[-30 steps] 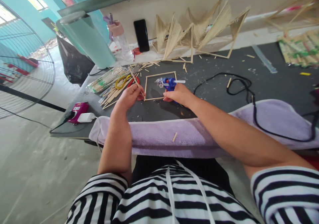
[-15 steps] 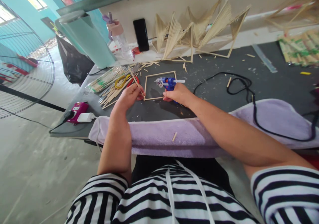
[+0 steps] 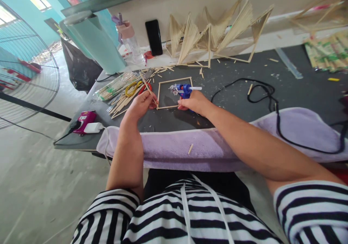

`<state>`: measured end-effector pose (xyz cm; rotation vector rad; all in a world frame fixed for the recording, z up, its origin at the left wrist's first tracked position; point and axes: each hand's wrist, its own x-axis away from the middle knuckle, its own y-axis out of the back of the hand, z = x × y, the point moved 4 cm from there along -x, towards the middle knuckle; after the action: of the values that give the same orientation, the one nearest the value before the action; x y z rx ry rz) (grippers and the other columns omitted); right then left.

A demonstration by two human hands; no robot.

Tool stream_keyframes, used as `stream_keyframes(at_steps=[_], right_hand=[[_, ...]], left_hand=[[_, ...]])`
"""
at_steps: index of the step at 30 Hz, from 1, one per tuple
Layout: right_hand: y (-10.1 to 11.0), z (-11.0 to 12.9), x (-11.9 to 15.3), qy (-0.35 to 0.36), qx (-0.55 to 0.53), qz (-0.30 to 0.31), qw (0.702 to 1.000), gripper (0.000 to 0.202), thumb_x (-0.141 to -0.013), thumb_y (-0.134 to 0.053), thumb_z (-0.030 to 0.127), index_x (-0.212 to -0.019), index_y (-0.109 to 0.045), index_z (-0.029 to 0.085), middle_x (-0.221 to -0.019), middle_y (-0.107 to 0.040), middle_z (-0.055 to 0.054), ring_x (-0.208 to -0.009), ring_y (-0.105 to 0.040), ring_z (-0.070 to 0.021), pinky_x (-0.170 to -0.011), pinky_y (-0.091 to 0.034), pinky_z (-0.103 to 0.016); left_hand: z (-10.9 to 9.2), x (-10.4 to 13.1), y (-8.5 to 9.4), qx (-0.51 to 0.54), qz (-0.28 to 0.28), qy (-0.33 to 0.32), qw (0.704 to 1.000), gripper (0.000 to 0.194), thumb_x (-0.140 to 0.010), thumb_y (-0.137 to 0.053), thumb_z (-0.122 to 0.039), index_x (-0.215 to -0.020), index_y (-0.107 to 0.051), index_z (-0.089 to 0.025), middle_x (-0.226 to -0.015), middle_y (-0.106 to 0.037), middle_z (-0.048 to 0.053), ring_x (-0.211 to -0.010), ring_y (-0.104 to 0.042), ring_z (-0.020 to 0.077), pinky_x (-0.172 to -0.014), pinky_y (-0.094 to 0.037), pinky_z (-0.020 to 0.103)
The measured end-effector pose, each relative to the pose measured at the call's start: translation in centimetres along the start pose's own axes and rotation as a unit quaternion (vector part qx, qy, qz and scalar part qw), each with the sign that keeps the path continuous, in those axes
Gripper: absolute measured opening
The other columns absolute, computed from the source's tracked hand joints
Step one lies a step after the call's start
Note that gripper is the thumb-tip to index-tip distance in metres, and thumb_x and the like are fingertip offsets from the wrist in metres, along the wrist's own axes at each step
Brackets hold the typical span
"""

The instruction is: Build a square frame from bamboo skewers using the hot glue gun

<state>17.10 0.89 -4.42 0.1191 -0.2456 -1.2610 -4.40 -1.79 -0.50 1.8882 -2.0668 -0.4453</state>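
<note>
A square frame of thin wooden sticks (image 3: 175,80) lies flat on the dark table (image 3: 233,92). My left hand (image 3: 140,105) pinches a loose wooden stick (image 3: 148,88) that slants up and away from the frame's near left corner. My right hand (image 3: 194,102) grips a blue glue gun (image 3: 182,89), its nozzle pointing left over the frame's inside. The gun's black cord (image 3: 261,92) runs off to the right across the table.
A pile of sticks with yellow and red scissors (image 3: 133,88) lies left of the frame. Stick-built fan shapes (image 3: 214,34), a black phone (image 3: 153,37) and a bottle (image 3: 130,41) stand at the back. A purple towel (image 3: 217,146) drapes over the near edge. A pink device (image 3: 85,121) sits at the left corner.
</note>
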Motion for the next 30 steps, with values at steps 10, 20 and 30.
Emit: stream_keyframes(at_steps=[10, 20, 30], right_hand=[[-0.07, 0.39, 0.32, -0.012, -0.008, -0.005, 1.000, 0.018, -0.078, -0.068, 0.007, -0.067, -0.058, 0.019, -0.061, -0.068, -0.004, -0.067, -0.072, -0.0198, -0.065, -0.062, -0.029], [-0.04, 0.37, 0.39, -0.014, -0.012, 0.001, 1.000, 0.017, -0.079, -0.066, 0.007, -0.068, -0.059, 0.018, -0.062, -0.068, -0.005, -0.066, -0.072, -0.0193, -0.065, -0.062, -0.029], [-0.06, 0.17, 0.24, -0.003, -0.010, 0.001, 1.000, 0.016, -0.079, -0.066, 0.008, -0.069, -0.059, 0.019, -0.062, -0.068, -0.004, -0.067, -0.073, -0.0201, -0.065, -0.062, -0.029]], left_hand=[[-0.11, 0.09, -0.01, 0.000, 0.000, 0.012, 1.000, 0.020, -0.095, -0.048, -0.030, -0.081, -0.057, -0.019, -0.078, -0.068, 0.001, -0.067, -0.065, 0.0097, -0.063, -0.051, 0.020], [0.23, -0.03, 0.08, -0.002, -0.001, -0.001, 1.000, 0.021, -0.096, -0.045, -0.031, -0.083, -0.057, -0.019, -0.079, -0.068, 0.001, -0.066, -0.065, 0.0093, -0.062, -0.052, 0.019], [0.00, 0.03, -0.01, 0.003, 0.000, 0.007, 1.000, 0.020, -0.095, -0.047, -0.029, -0.081, -0.057, -0.019, -0.078, -0.068, 0.001, -0.066, -0.064, 0.0097, -0.063, -0.052, 0.020]])
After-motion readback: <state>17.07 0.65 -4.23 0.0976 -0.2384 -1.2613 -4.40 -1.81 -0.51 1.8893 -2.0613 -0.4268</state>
